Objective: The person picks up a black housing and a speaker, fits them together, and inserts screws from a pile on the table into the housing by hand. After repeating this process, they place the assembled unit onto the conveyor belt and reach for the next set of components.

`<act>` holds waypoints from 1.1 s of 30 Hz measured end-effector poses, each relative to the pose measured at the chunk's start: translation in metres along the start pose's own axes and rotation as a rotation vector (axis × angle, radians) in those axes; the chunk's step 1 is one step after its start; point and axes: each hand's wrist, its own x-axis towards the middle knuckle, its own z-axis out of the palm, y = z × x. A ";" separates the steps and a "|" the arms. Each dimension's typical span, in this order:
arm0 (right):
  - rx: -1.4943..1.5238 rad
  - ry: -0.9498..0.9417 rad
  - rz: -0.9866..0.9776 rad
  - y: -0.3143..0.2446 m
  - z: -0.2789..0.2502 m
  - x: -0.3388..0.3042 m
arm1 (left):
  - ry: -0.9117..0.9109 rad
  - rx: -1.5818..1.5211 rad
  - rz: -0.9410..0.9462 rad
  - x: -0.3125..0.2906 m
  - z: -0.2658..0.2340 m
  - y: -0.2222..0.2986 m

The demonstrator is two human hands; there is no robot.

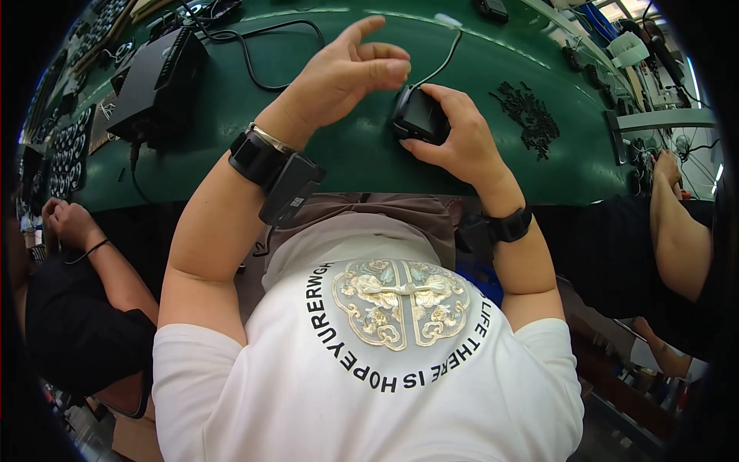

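Note:
My right hand [463,142] is closed round a small black box-shaped device [425,115], thumb along its near edge and fingers over its far right side. The device rests at or just above the green table. From its far end a thin dark cable [443,65] curves up to a white plug [448,21]. To the left of the device, my left hand [342,77] is raised with its fingers partly spread and the thumb close to the index finger. I see nothing held in it.
Small black pieces [527,115] lie in a loose pile on the green table [369,165], right of the device. A black power unit [158,88] with cables stands left. Co-workers' hands [73,223] are at the far left and right [667,169], near a grey bracket [666,119].

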 end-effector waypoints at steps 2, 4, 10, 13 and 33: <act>0.018 0.017 0.024 -0.001 0.002 -0.002 | 0.079 0.144 -0.102 -0.003 0.000 -0.007; 0.008 0.020 0.031 0.001 0.004 -0.004 | -0.095 0.640 -0.064 -0.002 -0.001 -0.012; 0.080 0.014 0.133 -0.002 0.002 -0.010 | -0.147 0.908 -0.130 0.010 0.008 -0.013; 0.092 0.011 0.102 0.001 0.001 -0.010 | -0.245 0.731 -0.018 0.010 -0.004 -0.024; 0.169 -0.283 -0.061 0.010 -0.029 0.009 | -0.259 1.346 0.243 -0.011 0.008 -0.028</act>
